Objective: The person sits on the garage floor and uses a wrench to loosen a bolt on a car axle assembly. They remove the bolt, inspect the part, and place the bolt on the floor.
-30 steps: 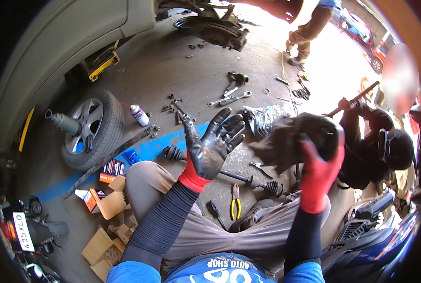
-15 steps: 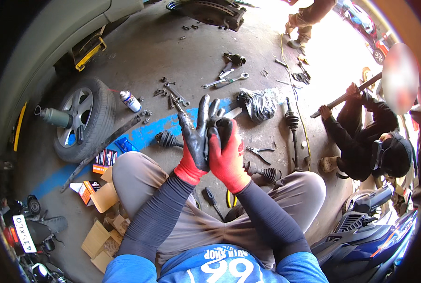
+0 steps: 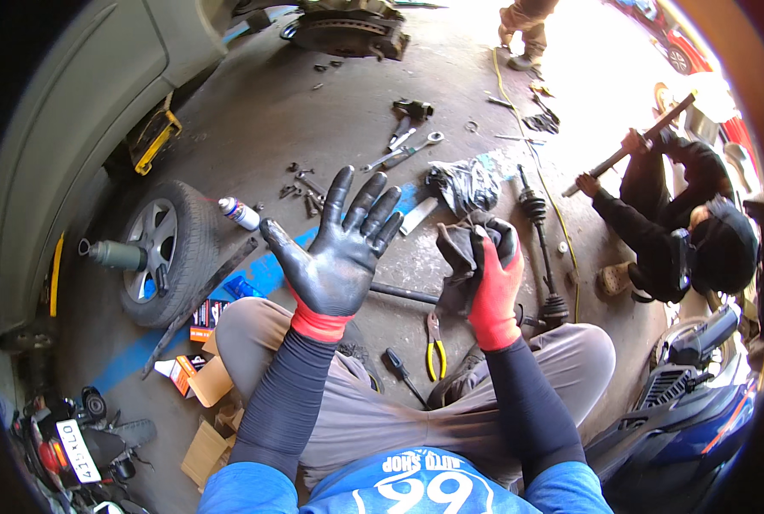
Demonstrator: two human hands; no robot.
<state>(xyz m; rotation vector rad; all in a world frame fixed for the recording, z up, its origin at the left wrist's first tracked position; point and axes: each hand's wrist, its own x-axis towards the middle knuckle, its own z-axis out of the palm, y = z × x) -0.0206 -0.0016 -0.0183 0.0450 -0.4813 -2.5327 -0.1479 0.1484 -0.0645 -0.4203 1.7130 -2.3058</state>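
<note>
Right hand (image 3: 495, 278): fingers curled in and thumb closed over the rag (image 3: 457, 261), taking it bunched; loose folds hang out on the left; the bunching probably keeps the cloth from slipping
Rag position: right of centre, raised above the floor (image 3: 258, 120), apart from the left hand (image 3: 335, 257)
Left hand: fingers spread wide, thumb out, gloved palm turned to view, nothing held; the spread seems to leave the whole palm exposed
Pliers and screwdriver: pliers (image 3: 434, 336) and screwdriver (image 3: 395, 362) on the floor, near, between the legs (image 3: 258, 343); placing judged to suit a short reach
Axle (image 3: 546, 257): right of the rag, laid lengthwise from near to far
Wrenches (image 3: 412, 152): far of the hands, grouped, left of the plastic bag (image 3: 466, 187)
Wheel (image 3: 195, 257): left, bottle (image 3: 112, 254) at its rim face; the wheel apparently serves as a stand
Boxes (image 3: 211, 381): near left, flaps up, contents not clear
Surface: grey floor, stained and worn, crossed by a blue stripe (image 3: 125, 364)
Room: workshop; car (image 3: 99, 128) far left, brake disc (image 3: 339, 37) bare; co-worker (image 3: 656, 248) at right holding a pipe (image 3: 639, 146); motorbike (image 3: 673, 428) near right
</note>
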